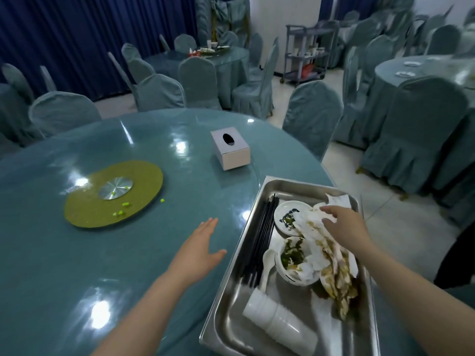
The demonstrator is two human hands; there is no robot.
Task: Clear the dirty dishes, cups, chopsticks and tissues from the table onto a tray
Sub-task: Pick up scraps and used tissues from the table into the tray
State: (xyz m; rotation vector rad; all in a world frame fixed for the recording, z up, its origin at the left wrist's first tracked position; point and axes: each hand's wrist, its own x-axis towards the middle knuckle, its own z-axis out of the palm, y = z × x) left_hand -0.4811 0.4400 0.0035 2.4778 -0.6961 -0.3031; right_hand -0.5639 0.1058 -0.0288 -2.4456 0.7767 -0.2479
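tray (259,201): brushed metal | table (128,253): glossy | tissues (321,242): crumpled paper

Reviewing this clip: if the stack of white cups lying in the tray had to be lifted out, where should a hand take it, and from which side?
Probably around the stack's middle, coming from above. The stack of white cups lies on its side across the near end of the steel tray, so its rounded flank faces up and is unobstructed. A wrap across the nested rims should keep the cups together; pulling one end alone might separate them.
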